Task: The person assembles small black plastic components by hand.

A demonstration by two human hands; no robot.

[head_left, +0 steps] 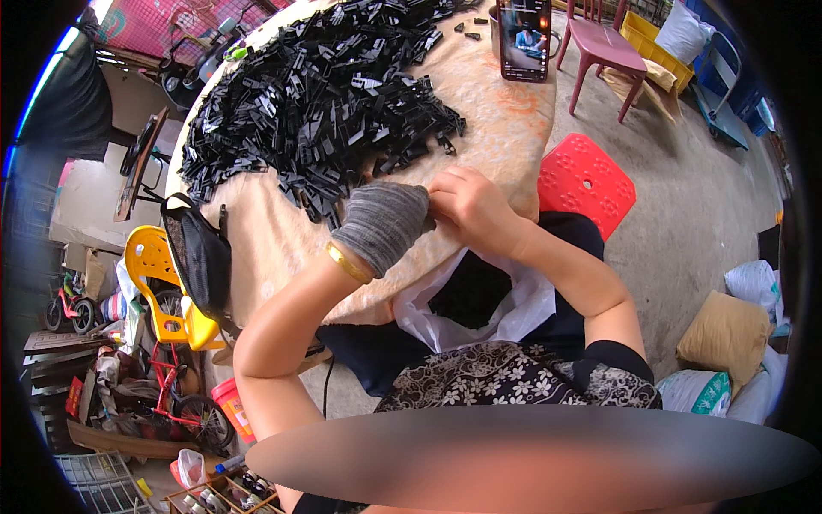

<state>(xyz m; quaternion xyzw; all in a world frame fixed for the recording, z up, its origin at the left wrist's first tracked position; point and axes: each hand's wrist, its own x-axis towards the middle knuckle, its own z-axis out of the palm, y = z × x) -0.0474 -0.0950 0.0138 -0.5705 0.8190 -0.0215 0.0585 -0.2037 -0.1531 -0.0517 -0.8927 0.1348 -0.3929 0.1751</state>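
At the near edge of the cloth-covered table (505,146), my two hands meet with their fingertips close together. A grey knit glove covers my left hand (390,221), and its fingers are curled inward. My right hand (471,206) is bare, its fingers pinched against the left ones. Whatever lies between the fingertips is hidden. Just beyond my hands spreads a large heap of small black plastic parts (317,103), with a few loose pieces near its rim. Below my hands, a white plastic bag (533,300) hangs open at my lap, dark inside.
A phone (524,68) stands upright at the table's far right. Right of the table are a red stool (591,182) and a maroon chair (604,44). On the left, a black bag (199,257) hangs beside a yellow chair (201,330). Stuffed sacks (723,338) lie at far right.
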